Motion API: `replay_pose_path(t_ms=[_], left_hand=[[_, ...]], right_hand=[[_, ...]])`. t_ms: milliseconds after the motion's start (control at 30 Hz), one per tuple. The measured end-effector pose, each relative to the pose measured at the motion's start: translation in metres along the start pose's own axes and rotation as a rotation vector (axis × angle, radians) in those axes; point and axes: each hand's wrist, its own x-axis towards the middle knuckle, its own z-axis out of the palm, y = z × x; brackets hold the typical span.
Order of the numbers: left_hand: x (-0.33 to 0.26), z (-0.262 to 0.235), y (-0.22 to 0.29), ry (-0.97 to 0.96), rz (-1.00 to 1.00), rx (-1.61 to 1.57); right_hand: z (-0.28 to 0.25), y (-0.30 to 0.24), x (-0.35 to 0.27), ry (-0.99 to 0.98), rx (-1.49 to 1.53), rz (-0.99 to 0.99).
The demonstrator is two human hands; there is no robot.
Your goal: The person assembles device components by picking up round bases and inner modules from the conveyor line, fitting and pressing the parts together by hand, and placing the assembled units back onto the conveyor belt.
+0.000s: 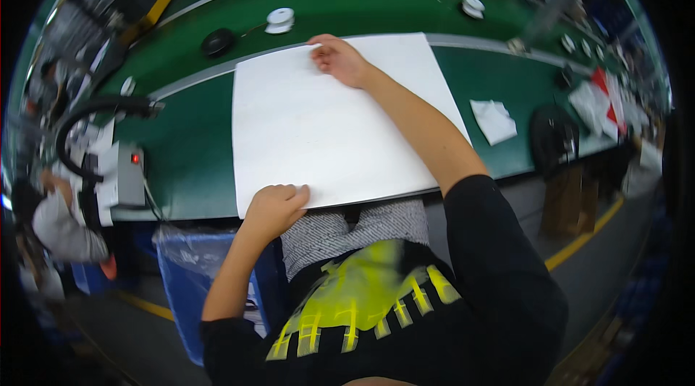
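A large white sheet [340, 125] lies flat on the green bench top in front of me, its near edge reaching the bench's front edge. My left hand [275, 206] is closed at the near left part of that edge, its fingers on top and the underside hidden. Stretched across the sheet, my right arm puts my right hand [340, 60] by the far edge. Its fingers are curled together and slightly blurred, so what they hold, if anything, does not show.
Behind the sheet are a white spool [280, 20] and a black round object [218, 42]. A crumpled white paper [494, 122] lies at right. At left stand a grey box with a red light [130, 175] and a black curved arm [72, 122]. A blue bin [184, 270] sits below.
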Motion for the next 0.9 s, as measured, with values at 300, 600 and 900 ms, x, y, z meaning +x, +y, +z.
replay_pose_path(t_ms=[300, 600, 900], left_hand=[[0.021, 0.003, -0.006, 0.02, 0.046, -0.189], [-0.002, 0.009, -0.009, -0.061, -0.09, -0.021], [0.001, 0.007, 0.0, 0.079, 0.025, -0.005]], right_hand=[[-0.005, -0.008, -0.02, 0.102, -0.078, -0.158], [0.0, 0.007, -0.006, 0.091, -0.043, -0.194], [0.004, -0.009, -0.018, 0.029, -0.014, -0.09]])
